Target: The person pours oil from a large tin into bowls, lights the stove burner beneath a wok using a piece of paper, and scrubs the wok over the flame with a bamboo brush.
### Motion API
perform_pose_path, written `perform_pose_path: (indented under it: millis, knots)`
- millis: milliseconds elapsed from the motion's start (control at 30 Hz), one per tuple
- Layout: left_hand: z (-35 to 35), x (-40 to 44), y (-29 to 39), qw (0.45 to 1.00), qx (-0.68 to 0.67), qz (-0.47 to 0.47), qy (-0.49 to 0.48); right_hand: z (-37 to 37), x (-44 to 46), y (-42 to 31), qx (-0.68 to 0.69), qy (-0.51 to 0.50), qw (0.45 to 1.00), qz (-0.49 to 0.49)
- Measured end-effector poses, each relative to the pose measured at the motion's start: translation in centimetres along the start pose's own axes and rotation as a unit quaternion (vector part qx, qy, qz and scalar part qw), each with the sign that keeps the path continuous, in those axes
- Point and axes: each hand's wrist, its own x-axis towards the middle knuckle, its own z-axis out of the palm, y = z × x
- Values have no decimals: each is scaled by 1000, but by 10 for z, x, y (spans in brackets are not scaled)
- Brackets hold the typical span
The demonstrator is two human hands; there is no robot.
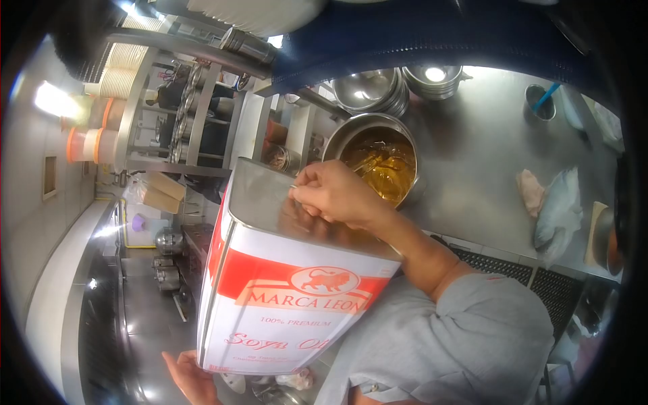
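By the left edge of the steel counter (466,162), as the picture shows it, a metal pot (329,143) has golden oil (388,172) in it. The big oil tin (290,297) is up in the air, close to the pot. It says "MARCA LEON" and "100% PREMIUM", with "Soya Oi" in curly red letters. A red lion (324,279) is on it too. The smaller words are too blurry to read. The right hand (337,192) has its fingers curled in tight, holding the thin handle (293,190) on top. The left hand (189,379) is at a bottom corner, fingers spread wide.
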Motion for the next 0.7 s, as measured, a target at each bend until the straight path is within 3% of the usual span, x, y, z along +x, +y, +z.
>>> perform_pose_path:
  millis: [167, 367, 433, 533, 600, 667, 700]
  knots:
    - [-36, 52, -52, 998, -46, 32, -42, 9, 0, 0, -35, -2, 999, -13]
    - [-35, 80, -110, 986, -105, -53, -116, 26, -6, -12, -152, -12, 988, -10]
    - [-9, 81, -139, 993, -97, -45, -46, 36, -5, -18, -197, -18, 980, 14]
    - [-19, 118, -223, 982, -139, -88, -92, 52, 0, -13, -341, -36, 938, -55]
    - [0, 115, -256, 979, -143, -106, -102, 70, 0, -13, -397, -58, 915, -34]
    - [28, 113, -293, 971, -195, -136, -31, 88, 2, -7, -430, -84, 899, -7]
    - [34, 122, -331, 965, -223, -124, -59, 96, 3, -2, -460, -95, 883, -12]
